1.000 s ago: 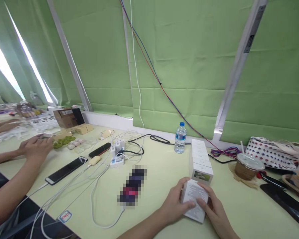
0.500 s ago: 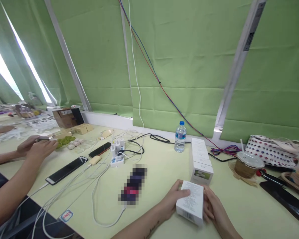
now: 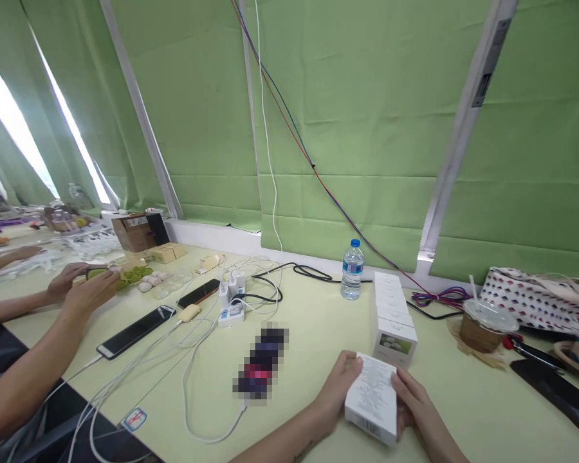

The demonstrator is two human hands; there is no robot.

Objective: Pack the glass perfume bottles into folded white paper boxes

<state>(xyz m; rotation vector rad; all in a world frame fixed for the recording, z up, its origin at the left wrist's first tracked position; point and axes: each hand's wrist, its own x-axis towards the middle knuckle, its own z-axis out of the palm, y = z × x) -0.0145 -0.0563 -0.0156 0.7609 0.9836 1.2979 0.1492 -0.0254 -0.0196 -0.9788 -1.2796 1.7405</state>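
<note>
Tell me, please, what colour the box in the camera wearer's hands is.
The box is white with grey print, seen best in the head view.

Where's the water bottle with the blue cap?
In the head view, the bottle stands right of centre on the table, just left of the row of white boxes.

Looking straight at green curtain (image 3: 367, 116) here, spread wide across the back and creased sideways in long folds. Crossed by a slanting pale post (image 3: 462, 141) on the right and a second post (image 3: 143, 109) on the left. Over to the far left, catching bright daylight (image 3: 19, 128) in narrow slits! Dropping to a white ledge (image 3: 212, 236), then onto a pale yellow table (image 3: 313, 328), stretching off leftward.
</note>
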